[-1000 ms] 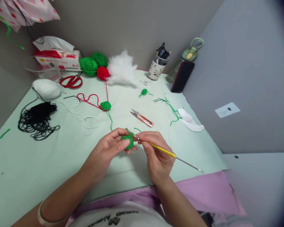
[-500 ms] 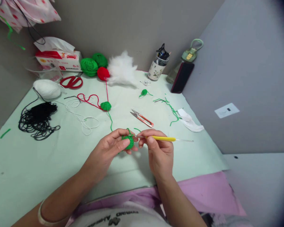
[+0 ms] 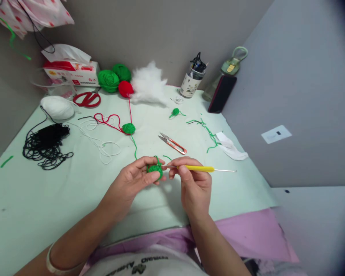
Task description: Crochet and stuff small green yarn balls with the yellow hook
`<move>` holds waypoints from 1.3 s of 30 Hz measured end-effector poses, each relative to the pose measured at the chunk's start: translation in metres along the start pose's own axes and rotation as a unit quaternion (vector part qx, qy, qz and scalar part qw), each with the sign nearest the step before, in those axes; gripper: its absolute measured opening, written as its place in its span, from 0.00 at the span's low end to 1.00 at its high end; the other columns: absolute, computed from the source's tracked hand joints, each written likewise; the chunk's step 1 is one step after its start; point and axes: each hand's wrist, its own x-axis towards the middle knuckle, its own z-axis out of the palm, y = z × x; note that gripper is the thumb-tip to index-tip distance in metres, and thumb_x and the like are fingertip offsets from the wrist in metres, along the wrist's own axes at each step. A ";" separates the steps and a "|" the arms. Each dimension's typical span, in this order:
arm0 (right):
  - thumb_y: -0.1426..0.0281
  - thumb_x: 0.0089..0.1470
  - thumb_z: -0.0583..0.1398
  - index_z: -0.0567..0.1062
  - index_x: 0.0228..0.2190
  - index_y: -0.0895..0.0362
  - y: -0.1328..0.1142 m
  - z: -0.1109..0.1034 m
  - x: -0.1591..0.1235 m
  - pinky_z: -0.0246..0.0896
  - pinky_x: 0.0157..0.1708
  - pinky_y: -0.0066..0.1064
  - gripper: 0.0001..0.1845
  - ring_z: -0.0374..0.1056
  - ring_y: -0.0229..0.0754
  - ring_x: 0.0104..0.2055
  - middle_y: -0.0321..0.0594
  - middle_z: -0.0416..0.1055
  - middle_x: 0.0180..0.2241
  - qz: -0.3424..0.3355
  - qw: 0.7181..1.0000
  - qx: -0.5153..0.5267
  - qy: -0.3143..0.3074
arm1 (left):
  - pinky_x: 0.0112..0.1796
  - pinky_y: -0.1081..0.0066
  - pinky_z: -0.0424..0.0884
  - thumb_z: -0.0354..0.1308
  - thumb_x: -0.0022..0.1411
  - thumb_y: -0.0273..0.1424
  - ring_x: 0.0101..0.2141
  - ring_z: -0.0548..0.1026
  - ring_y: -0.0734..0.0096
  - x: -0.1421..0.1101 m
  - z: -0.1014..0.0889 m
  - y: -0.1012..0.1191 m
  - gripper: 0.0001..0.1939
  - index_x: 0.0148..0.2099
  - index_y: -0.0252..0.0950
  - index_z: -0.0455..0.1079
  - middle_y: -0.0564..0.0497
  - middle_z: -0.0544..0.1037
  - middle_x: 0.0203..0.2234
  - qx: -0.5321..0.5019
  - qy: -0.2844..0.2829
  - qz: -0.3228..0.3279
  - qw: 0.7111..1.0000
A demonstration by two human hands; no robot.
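Observation:
My left hand (image 3: 132, 182) pinches a small green crochet piece (image 3: 155, 170) between thumb and fingers, just above the pale green table (image 3: 74, 191). My right hand (image 3: 192, 186) grips a yellow-handled crochet hook (image 3: 198, 168). The hook lies nearly level, and its metal tip reaches into the green piece. A green strand runs from the piece up to a small green yarn ball (image 3: 128, 128).
Thread snips (image 3: 172, 143) lie just beyond my hands. Black yarn (image 3: 47, 145), white yarn (image 3: 57, 107), red scissors (image 3: 87, 99), a tissue box (image 3: 71, 71), green and red yarn balls (image 3: 112, 78), white stuffing (image 3: 149, 84), a jar (image 3: 192, 81) and a phone (image 3: 221, 94) line the far side.
My right hand turned the hook from slanting down to the right to nearly level, its tip staying at the green piece. My left hand barely moved.

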 end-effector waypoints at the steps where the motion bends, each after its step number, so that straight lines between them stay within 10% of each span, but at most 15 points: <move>1: 0.67 0.63 0.64 0.83 0.38 0.52 0.000 0.000 0.000 0.71 0.32 0.32 0.06 0.74 0.39 0.33 0.39 0.79 0.34 -0.002 1.000 0.000 0.000 | 0.46 0.67 0.70 0.67 0.65 0.35 0.41 0.78 0.66 0.000 0.000 0.000 0.11 0.48 0.41 0.77 0.50 0.84 0.40 0.001 0.001 0.004 1.000; 10: 0.67 0.64 0.64 0.83 0.38 0.51 -0.002 -0.001 -0.001 0.71 0.33 0.32 0.06 0.73 0.38 0.32 0.38 0.78 0.34 0.010 1.000 0.009 -0.023 | 0.49 0.69 0.71 0.71 0.61 0.34 0.46 0.78 0.65 0.001 0.000 -0.001 0.13 0.49 0.44 0.80 0.51 0.83 0.43 0.011 0.025 0.015 1.000; 24: 0.64 0.63 0.64 0.83 0.37 0.51 -0.004 0.002 0.001 0.72 0.30 0.33 0.07 0.73 0.39 0.31 0.41 0.82 0.39 -0.008 0.997 -0.019 -0.069 | 0.46 0.64 0.73 0.74 0.55 0.31 0.40 0.79 0.64 0.002 0.003 0.002 0.49 0.74 0.41 0.56 0.51 0.79 0.36 -0.016 0.010 0.015 1.000; 31: 0.59 0.61 0.65 0.77 0.33 0.54 -0.004 0.003 0.008 0.70 0.26 0.29 0.11 0.69 0.34 0.24 0.38 0.81 0.33 0.091 0.990 0.097 -0.046 | 0.42 0.69 0.74 0.75 0.53 0.30 0.41 0.78 0.66 0.003 0.004 0.004 0.47 0.71 0.42 0.60 0.51 0.79 0.38 0.015 0.046 0.039 0.998; 39: 0.62 0.64 0.63 0.77 0.35 0.54 -0.006 0.004 0.006 0.73 0.31 0.31 0.09 0.74 0.37 0.28 0.39 0.82 0.34 0.058 0.994 0.081 -0.042 | 0.46 0.67 0.73 0.74 0.55 0.30 0.43 0.79 0.64 0.003 0.001 0.001 0.47 0.73 0.42 0.57 0.50 0.80 0.41 0.028 0.047 0.053 0.997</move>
